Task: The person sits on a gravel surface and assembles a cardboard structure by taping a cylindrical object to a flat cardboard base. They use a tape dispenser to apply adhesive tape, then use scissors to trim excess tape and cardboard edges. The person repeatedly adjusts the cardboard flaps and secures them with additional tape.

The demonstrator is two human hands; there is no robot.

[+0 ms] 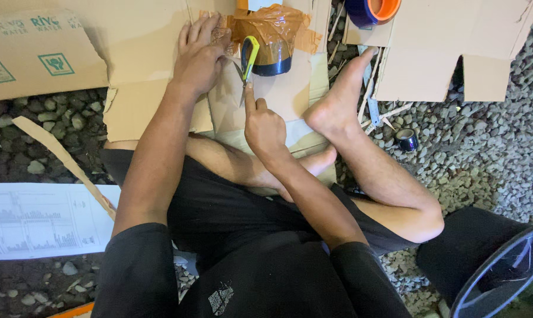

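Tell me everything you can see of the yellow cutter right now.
The utility knife has a yellow body with dark edging and looks like plastic. A thin metal blade sticks out at its lower end, pointing down at the cardboard sheet. It stands tilted, its top leaning against the tape-wrapped dark jar. The right hand steadies it from below, forefinger up along the blade end. The left hand lies flat beside it, not touching.

Single head-worn camera, looking steeply down from above seated person's chest. Close range: forearms, crossed legs and black shorts fill centre. Top of frame faces forward over cardboard sheet (142, 53) on gravel (484, 153). No second view.
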